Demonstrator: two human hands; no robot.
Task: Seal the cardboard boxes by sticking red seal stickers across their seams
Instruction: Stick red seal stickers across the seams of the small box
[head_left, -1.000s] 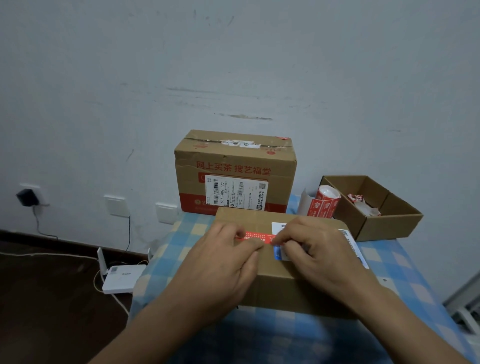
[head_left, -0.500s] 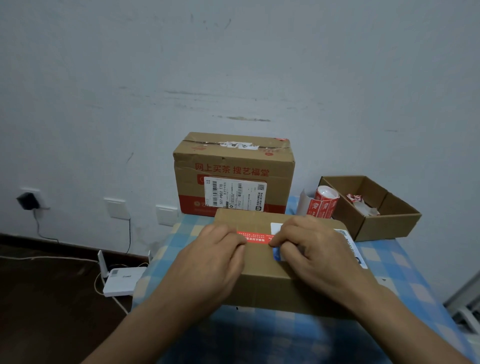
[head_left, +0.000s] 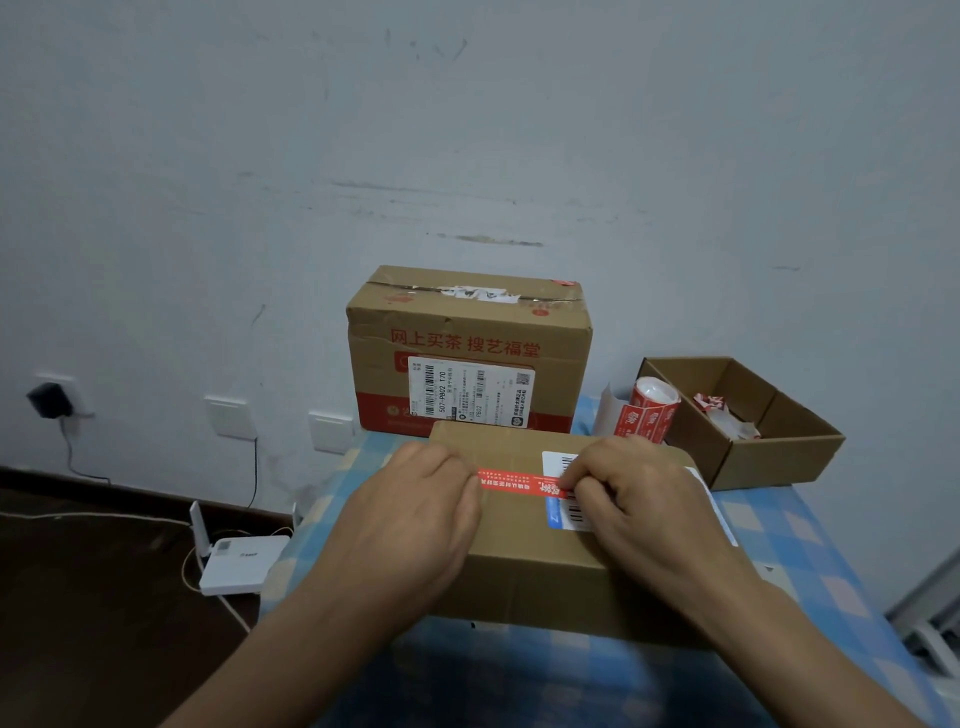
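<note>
Red seal sticker (head_left: 511, 480) is lying across near cardboard box (head_left: 530, 566) seam; left hand (head_left: 415, 514) pressing its left end, right hand (head_left: 644, 504) curling over right end, pinch unclear; smoothing remaining.

Looks like a room in a home used as an ad-hoc packing spot, not a warehouse. Evidence: small table (head_left: 810, 551) with a blue checked cloth pushed against a scuffed pale painted wall (head_left: 467, 130). Left of the table: household wall sockets (head_left: 230, 415), a plugged-in charger (head_left: 49, 400), and a white router (head_left: 241, 564) with loose cables on the dark floor (head_left: 93, 597). At the table's far edge: printed shipping carton (head_left: 467, 332) with courier label (head_left: 470, 392). At the table's far right: roll of red seal stickers (head_left: 649, 410), open cardboard tray (head_left: 779, 457) of scraps.
</note>
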